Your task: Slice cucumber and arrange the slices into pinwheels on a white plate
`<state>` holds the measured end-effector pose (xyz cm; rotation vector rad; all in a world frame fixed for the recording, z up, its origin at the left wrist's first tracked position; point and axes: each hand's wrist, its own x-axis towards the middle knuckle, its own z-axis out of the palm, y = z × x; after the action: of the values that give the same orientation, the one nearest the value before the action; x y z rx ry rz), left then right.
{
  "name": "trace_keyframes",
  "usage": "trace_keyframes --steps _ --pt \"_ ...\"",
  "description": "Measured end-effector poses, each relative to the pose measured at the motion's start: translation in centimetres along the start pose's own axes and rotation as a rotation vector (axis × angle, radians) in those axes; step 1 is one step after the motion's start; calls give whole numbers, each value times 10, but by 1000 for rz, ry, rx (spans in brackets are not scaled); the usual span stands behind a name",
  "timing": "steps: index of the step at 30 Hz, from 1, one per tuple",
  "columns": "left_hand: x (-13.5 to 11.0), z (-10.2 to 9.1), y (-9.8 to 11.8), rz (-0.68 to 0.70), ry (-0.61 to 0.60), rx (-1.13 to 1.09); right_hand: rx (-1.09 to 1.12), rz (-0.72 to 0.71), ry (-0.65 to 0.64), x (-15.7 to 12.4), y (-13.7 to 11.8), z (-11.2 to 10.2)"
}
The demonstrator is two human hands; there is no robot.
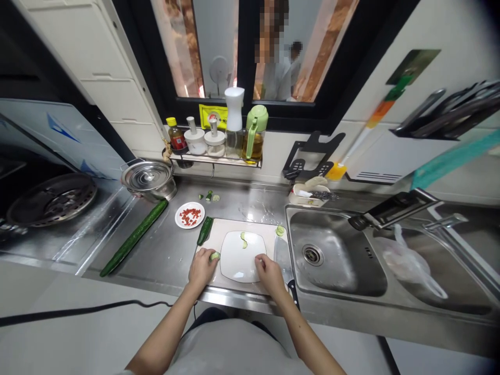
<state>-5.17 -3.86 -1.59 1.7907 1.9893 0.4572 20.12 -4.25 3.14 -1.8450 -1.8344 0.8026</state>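
My left hand is closed around a small stack of cucumber slices at the left edge of a white square plate. Over the plate's right side, my right hand has its fingers pinched together; whatever may be between them is hidden. A few curved cucumber slices lie on the upper part of the plate, which sits on a pale cutting board. A cut piece of cucumber rests at the board's left edge. Right of the plate lies a kitchen knife, with more cucumber slices near its tip.
A small plate of red pieces, a long whole cucumber and a lidded steel pot stand to the left. The sink adjoins on the right. Behind the counter, a rack carries seasoning jars and an oil bottle.
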Motion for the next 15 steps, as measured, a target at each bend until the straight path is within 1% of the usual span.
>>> trace_keyframes --steps 4,10,13,15 --pt "2 -1 3 3 -6 -33 -1 -4 13 -4 1 -1" --pt "6 -4 10 7 18 -97 1 -21 40 -9 0 -2" --pt "7 -8 13 -26 44 -183 13 -22 45 -10 -3 -4" --pt "8 -10 15 -71 45 -306 25 -22 37 -10 -6 -5"
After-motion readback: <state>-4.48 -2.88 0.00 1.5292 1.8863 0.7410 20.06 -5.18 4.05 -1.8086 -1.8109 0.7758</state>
